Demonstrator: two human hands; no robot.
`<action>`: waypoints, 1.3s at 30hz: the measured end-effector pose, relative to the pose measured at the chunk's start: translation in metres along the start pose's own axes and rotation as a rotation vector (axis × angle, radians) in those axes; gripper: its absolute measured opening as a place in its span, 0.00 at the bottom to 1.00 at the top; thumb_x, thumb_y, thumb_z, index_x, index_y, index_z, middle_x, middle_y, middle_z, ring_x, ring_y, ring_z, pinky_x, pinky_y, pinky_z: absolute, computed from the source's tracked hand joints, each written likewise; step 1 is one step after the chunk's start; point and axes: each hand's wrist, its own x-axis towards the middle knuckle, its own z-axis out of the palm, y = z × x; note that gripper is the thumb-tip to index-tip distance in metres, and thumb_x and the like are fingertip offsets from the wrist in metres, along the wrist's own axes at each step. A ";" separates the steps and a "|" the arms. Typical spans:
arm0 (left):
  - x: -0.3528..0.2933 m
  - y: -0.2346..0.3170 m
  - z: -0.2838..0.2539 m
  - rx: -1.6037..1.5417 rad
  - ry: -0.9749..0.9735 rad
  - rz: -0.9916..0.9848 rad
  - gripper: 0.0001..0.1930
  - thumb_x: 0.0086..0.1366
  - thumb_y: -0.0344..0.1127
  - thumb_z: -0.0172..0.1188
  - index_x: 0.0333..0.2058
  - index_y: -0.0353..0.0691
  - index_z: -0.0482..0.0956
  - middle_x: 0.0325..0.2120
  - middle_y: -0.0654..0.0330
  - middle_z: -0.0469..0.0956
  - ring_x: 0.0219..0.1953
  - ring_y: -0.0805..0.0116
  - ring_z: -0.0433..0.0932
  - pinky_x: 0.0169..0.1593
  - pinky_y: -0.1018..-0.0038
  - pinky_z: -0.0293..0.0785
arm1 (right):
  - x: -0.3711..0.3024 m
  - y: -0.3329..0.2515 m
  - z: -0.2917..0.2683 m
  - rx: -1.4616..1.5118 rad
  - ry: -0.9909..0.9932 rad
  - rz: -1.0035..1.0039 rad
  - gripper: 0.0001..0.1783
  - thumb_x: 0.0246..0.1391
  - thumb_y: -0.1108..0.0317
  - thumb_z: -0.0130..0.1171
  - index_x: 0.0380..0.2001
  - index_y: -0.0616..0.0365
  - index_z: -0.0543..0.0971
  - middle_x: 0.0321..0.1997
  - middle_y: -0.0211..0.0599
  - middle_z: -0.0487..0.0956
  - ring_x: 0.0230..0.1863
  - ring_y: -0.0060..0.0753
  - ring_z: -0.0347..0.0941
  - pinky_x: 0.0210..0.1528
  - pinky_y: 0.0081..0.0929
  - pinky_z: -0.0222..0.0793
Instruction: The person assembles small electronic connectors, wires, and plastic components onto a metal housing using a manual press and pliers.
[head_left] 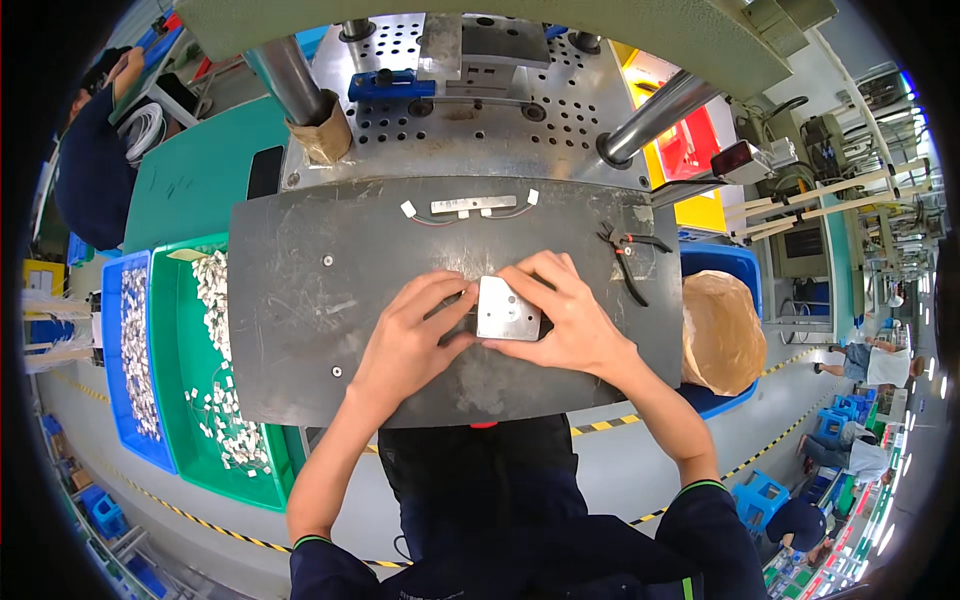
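Block (508, 308), silver with a few holes in its upper face, is over the front-middle of the dark grey worktop (290, 320); can't tell if its underside touches the worktop. Right hand (572, 318) grips it: thumb along the near edge, fingers bent around the far and right sides. Left hand (415, 325) is half curled at the block's left side, thumb and index tips at or just beside the edge; can't tell if they press on it. Silver bar (473, 204) lies near the worktop's back edge, around the middle, thin wires running to a white connector (407, 209) at one end and another out past the other end. Pliers (617, 246), black and red handles spread, lie toward the worktop's right end. Directly behind the worktop: perforated steel bed (480, 122) with a blue fixture (390, 86) on it. Off the worktop's left edge: green bin (172, 350) of small white wired parts, then a blue bin (110, 330) of similar parts farther out. Off the worktop's right edge: another blue bin (752, 265) holding brown paper (722, 330). Black flat rectangular item (265, 172) sits just beyond the worktop's back-left corner.
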 end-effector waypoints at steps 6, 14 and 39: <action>0.004 -0.005 -0.010 0.045 -0.018 -0.005 0.29 0.42 0.28 0.80 0.48 0.37 0.87 0.47 0.57 0.81 0.55 0.51 0.81 0.57 0.59 0.81 | 0.002 -0.005 -0.011 -0.157 0.060 -0.123 0.38 0.31 0.56 0.85 0.48 0.60 0.83 0.37 0.34 0.76 0.39 0.40 0.71 0.47 0.40 0.65; 0.022 -0.015 -0.015 0.096 0.079 -0.072 0.27 0.43 0.30 0.83 0.46 0.37 0.88 0.42 0.58 0.83 0.51 0.54 0.82 0.55 0.62 0.81 | 0.013 0.088 -0.068 -0.409 0.105 0.346 0.33 0.39 0.53 0.83 0.43 0.68 0.85 0.31 0.37 0.75 0.32 0.36 0.71 0.37 0.33 0.69; 0.045 -0.008 -0.039 -0.081 0.176 -0.090 0.11 0.64 0.25 0.70 0.46 0.34 0.90 0.36 0.56 0.87 0.41 0.62 0.84 0.45 0.68 0.80 | 0.020 0.017 -0.002 0.347 0.255 0.363 0.12 0.64 0.72 0.68 0.50 0.62 0.87 0.42 0.35 0.86 0.40 0.31 0.82 0.45 0.26 0.78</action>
